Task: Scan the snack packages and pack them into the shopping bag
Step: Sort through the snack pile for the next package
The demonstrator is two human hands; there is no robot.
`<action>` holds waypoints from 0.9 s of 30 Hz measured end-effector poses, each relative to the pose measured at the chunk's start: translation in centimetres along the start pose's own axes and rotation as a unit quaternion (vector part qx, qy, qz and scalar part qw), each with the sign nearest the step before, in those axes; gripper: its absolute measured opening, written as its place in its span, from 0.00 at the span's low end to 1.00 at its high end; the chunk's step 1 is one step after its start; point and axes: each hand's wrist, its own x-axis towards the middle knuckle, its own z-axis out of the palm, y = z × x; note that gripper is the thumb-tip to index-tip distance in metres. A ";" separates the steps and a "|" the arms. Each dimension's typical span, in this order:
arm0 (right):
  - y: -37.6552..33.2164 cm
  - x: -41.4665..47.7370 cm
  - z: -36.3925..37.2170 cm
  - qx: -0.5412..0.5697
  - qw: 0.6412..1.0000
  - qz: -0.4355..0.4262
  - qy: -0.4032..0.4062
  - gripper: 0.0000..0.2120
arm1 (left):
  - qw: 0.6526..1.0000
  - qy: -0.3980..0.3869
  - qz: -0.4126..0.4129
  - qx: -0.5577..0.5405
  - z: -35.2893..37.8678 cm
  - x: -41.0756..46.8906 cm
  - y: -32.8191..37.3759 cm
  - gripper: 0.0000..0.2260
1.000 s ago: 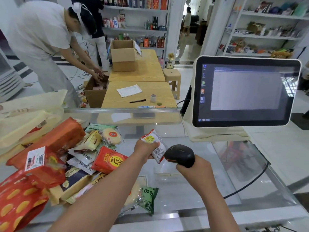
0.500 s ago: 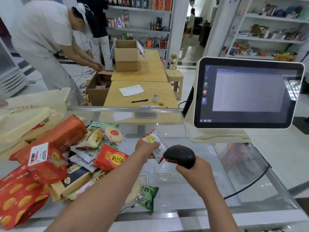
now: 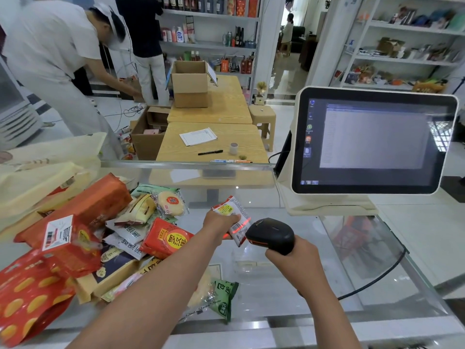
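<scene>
- The scanning step was in hand: at frame centre the left hand (image 3: 219, 221) pinched a small snack packet (image 3: 232, 215), and the right hand (image 3: 293, 258) gripped the black barcode scanner (image 3: 270, 235), its red line on the barcode.
- Next, I judge, the packet must travel left over the snack pile (image 3: 105, 238) to the cream shopping bag (image 3: 47, 159).
- The glass counter (image 3: 276, 288) lay bare at lower right; the monitor (image 3: 372, 142) bounded the upper right.

Snack packet held up to the scanner

A small snack packet (image 3: 232, 217) is pinched by the left hand (image 3: 217, 222); just beyond those fingertips, a black scanner (image 3: 271, 235) is gripped by the right hand (image 3: 294, 260), its red line cast across the packet.
</scene>
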 end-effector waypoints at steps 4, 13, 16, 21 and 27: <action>0.2 0.1 0.1 -0.013 1.000 -0.005 0.000 0.07 | 1.000 -0.004 0.000 -0.021 0.0 -0.3 0.2 0.17; 0.3 0.0 0.3 -0.055 0.998 -0.020 0.029 0.09 | 1.000 -0.002 -0.003 -0.020 0.0 -1.0 0.5 0.15; 0.2 -0.1 0.2 -0.064 0.997 -0.020 0.030 0.10 | 1.000 0.003 -0.006 -0.021 0.0 -1.3 0.5 0.16; -0.1 -0.2 0.2 -0.072 0.996 -0.028 0.042 0.12 | 1.000 0.005 -0.006 -0.012 0.0 -1.4 0.5 0.17; 0.1 -0.2 0.1 -0.063 0.997 -0.029 0.045 0.12 | 1.000 0.008 -0.007 -0.007 0.0 -1.4 0.6 0.17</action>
